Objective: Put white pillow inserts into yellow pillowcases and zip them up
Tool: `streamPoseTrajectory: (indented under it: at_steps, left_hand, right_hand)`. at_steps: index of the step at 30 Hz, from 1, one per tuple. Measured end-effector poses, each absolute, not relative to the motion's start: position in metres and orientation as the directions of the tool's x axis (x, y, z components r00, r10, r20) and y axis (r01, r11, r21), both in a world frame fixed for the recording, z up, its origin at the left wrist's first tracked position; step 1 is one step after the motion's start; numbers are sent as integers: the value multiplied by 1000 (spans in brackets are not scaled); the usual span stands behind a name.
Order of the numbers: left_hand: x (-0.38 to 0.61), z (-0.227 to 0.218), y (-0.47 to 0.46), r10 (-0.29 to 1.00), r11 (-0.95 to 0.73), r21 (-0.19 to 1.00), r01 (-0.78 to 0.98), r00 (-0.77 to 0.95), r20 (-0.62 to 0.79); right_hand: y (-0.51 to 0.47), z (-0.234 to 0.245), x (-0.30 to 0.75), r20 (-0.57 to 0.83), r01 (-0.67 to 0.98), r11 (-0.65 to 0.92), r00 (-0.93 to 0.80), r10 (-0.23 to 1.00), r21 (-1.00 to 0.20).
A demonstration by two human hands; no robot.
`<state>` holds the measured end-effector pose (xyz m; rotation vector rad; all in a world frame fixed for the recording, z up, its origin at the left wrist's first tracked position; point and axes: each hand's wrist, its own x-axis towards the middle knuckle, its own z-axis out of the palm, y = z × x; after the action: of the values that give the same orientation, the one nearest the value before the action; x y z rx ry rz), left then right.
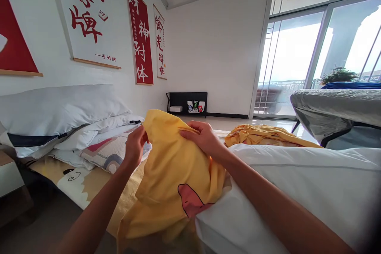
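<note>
A yellow pillowcase (166,162) with a pink cartoon print hangs raised in front of me, its lower part draped toward me. My left hand (135,147) grips its upper left edge, fingers curled partly out of sight behind the fabric. Farther right, my right hand (201,137) pinches the top of the cloth between thumb and fingers. A plump white pillow (297,182) lies under my right forearm, its left end against the yellow fabric. Whether any of the pillow is inside the case I cannot tell.
More crumpled yellow cloth (262,134) lies beyond the pillow. White pillows (59,105) and a patterned pillow (110,152) are stacked at the left on the bed (74,186). A bedside cabinet (10,174) stands at far left. A grey-covered table (342,105) is at right.
</note>
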<state>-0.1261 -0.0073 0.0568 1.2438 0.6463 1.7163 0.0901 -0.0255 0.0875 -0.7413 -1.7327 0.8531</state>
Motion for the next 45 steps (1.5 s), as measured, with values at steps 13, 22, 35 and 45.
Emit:
streamPoseTrajectory:
  at_steps: [13, 22, 35, 45]
  left_hand:
    - [-82, 78, -41, 879, -402, 914, 55, 303, 368]
    - [-110, 90, -31, 942, -252, 953, -170, 182, 282]
    - [-129, 99, 2, 954, -290, 802, -522, -95, 284]
    - [-128, 130, 0, 909, -408, 777, -479, -134, 394]
  right_hand:
    - [-26, 88, 95, 599, 186, 667, -316, 736, -721]
    - [-17, 83, 194, 141, 589, 638, -670, 729, -497]
    - [-26, 80, 214, 223, 537, 551, -556, 800, -639]
    - [-28, 105, 207, 774, 747, 475, 82, 628, -465]
